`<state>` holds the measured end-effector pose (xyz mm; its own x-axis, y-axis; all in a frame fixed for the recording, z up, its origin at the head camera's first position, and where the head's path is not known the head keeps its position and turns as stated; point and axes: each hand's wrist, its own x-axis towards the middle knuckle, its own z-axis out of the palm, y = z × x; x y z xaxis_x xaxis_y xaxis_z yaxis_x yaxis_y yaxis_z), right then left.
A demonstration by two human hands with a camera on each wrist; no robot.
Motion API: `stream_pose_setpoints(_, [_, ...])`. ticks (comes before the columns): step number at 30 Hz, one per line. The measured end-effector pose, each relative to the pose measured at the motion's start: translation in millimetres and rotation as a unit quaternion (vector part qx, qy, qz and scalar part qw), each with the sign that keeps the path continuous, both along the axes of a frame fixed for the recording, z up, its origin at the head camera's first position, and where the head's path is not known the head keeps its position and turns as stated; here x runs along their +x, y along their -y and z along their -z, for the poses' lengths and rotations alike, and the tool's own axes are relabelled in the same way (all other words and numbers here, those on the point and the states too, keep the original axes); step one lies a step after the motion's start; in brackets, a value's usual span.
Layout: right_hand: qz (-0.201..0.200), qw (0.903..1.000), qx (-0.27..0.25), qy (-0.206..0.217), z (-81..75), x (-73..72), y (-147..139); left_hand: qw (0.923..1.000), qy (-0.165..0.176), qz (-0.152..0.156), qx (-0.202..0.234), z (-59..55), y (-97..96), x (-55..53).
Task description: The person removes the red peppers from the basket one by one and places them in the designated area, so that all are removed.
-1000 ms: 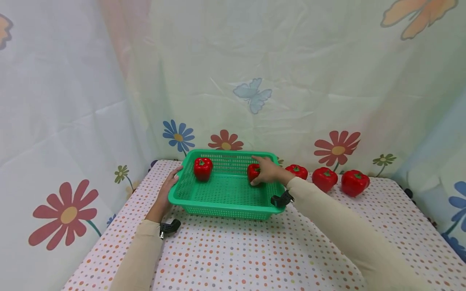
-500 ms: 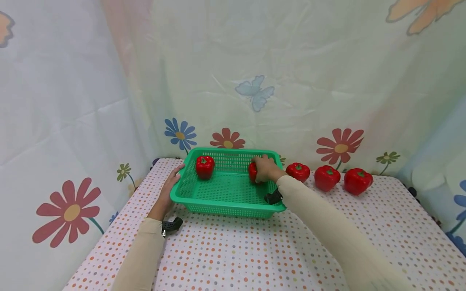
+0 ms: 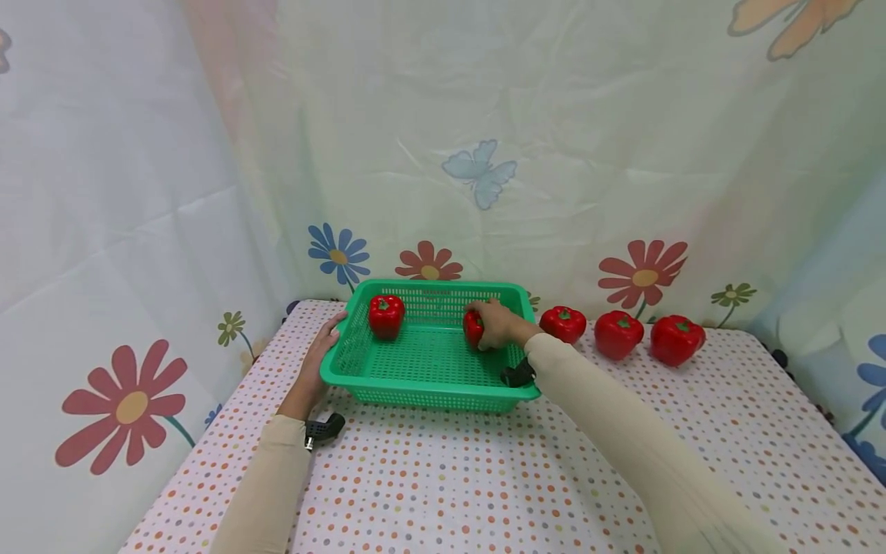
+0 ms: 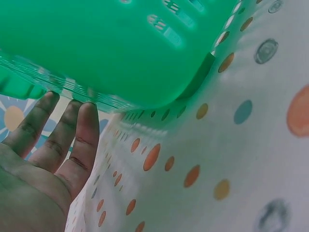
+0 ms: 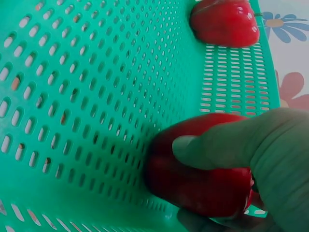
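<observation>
A green plastic basket (image 3: 434, 396) with perforated walls stands on the table. My left hand (image 3: 320, 352) lies along its left side. In the left wrist view its fairly straight fingers (image 4: 79, 145) touch the outside of the basket wall. Inside the basket, toward the right end, my right hand (image 3: 497, 325) grips a red bell pepper (image 3: 474, 329). The right wrist view has the thumb (image 5: 207, 147) pressed on one side of this pepper (image 5: 193, 186), with fingers partly hidden beneath it. Another red bell pepper (image 3: 386, 317) sits upright in the basket's back left corner.
Right of the basket, a row of red bell peppers stands on the dotted tablecloth (image 3: 443, 485): one beside the basket (image 3: 564, 325), one in the middle (image 3: 618, 335) and one at the right end (image 3: 677, 340). A flowered curtain (image 3: 554, 154) hangs behind the table.
My right hand's spread fingers have closed round the pepper in the basket. That pepper has shifted slightly left. The left hand stays at the basket's side.
</observation>
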<state>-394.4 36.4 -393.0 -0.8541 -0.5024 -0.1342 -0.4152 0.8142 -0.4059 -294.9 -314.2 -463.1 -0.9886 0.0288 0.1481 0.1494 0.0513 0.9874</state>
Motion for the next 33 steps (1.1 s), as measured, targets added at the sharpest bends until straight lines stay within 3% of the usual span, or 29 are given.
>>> stream_pose_setpoints(11, [0.020,0.9980,-0.060,0.008,0.2,-0.5,-2,1.0000,-0.004,0.003,0.006,-0.3,0.1,-1.1])
stream_pose_setpoints(19, [0.025,0.9942,-0.088,-0.056,3.4,0.5,-3,0.9999,-0.007,0.010,0.006,0.6,1.0,0.9])
stream_pose_setpoints(24, [0.026,0.9880,-0.132,-0.077,0.6,7.2,-4,0.9998,-0.010,0.015,0.013,1.5,1.2,0.0])
stream_pose_setpoints(33, [0.021,0.9713,-0.231,-0.052,-12.1,12.7,-9,0.9998,-0.010,0.012,0.011,1.4,0.2,0.7])
